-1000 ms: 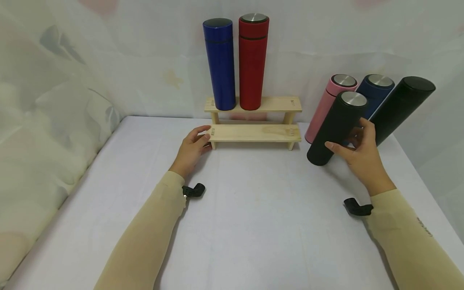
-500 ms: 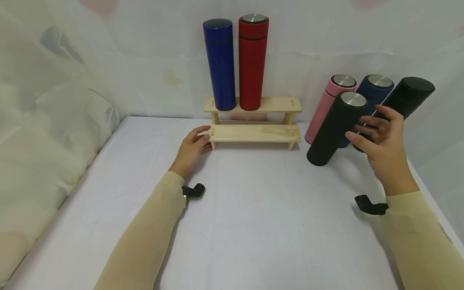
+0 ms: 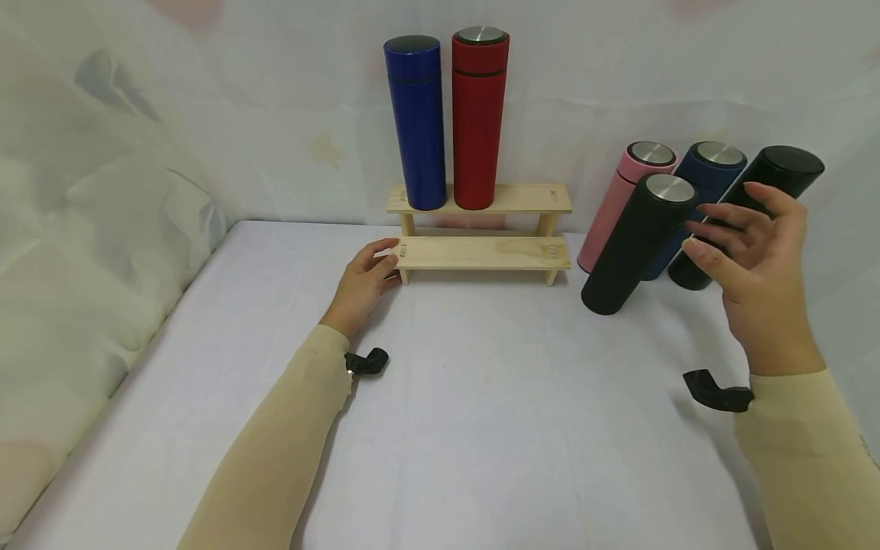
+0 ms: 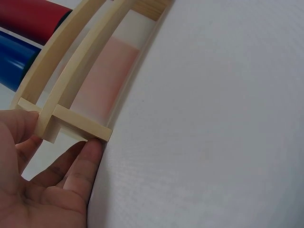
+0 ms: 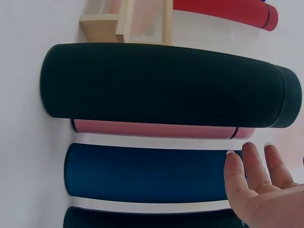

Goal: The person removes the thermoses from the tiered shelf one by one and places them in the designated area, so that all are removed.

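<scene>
A two-step wooden stand (image 3: 481, 252) stands on the white-covered table, its left end pinched by my left hand (image 3: 363, 289); the left wrist view shows the thumb (image 4: 21, 124) and fingertips (image 4: 93, 149) against it. On the upper step, a blue flask (image 3: 418, 130) and a red flask (image 3: 480, 130) are upright. My right hand (image 3: 763, 283) holds nothing, its fingers loosely spread beside the front black flask (image 3: 635, 248). In the right wrist view, that flask (image 5: 161, 85) is nearest the camera, while the fingers partly cover the upper end of a navy flask (image 5: 147, 172).
Behind the front black flask stand a pink flask (image 3: 608, 218) and the navy flask. Another black flask (image 3: 791, 172) is at the far right, partly hidden by my right hand. A light patterned cloth (image 3: 296, 107) hangs behind the table.
My right hand has come off the front black flask and drawn away to the right, its fingers spreading. That flask stays in place. The left hand and stand have not visibly moved.
</scene>
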Motion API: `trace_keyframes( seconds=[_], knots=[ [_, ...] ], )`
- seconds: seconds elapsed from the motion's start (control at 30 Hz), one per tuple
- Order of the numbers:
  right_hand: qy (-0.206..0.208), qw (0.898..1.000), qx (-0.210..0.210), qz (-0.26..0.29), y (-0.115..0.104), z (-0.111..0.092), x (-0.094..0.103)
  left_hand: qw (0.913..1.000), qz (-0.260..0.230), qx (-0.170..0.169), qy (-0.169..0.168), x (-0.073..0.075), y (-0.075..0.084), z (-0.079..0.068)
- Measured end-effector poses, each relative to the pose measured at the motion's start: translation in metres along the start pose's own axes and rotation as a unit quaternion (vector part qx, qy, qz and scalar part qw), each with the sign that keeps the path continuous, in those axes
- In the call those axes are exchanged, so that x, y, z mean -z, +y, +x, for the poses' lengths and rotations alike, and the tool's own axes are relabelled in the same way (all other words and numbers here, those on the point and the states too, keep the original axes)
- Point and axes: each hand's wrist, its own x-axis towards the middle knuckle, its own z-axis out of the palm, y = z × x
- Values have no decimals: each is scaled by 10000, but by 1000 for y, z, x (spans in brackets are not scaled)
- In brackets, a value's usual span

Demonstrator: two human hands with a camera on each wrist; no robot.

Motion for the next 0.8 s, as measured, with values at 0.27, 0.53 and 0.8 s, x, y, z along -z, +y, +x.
trace_keyframes(
  seconds=[0.27,0.53,0.8],
  knots=[
    [-37,9992,368,148,-12,-2,-6,10000,-3,24,7,0,1,0],
    [-174,9986,454,194,-19,-5,-13,10000,26,5,39,0,1,0],
    [-361,9964,644,416,-24,-12,-22,10000,-2,30,66,-2,2,-1]
  ],
)
